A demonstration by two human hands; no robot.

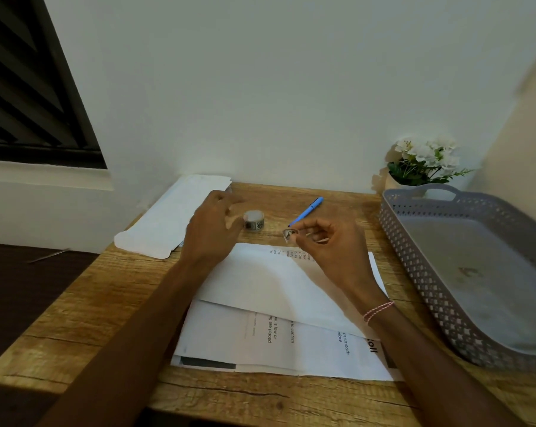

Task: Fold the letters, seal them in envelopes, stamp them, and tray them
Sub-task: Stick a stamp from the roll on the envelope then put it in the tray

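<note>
Our right hand pinching a small stamp above the white paper envelope; our left hand open beside it.

White envelope flat atop printed letters.

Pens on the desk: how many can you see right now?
1. A blue pen lies on the desk behind the right hand, between the stamp roll and the grey tray. Others could be hidden under the papers.
</note>
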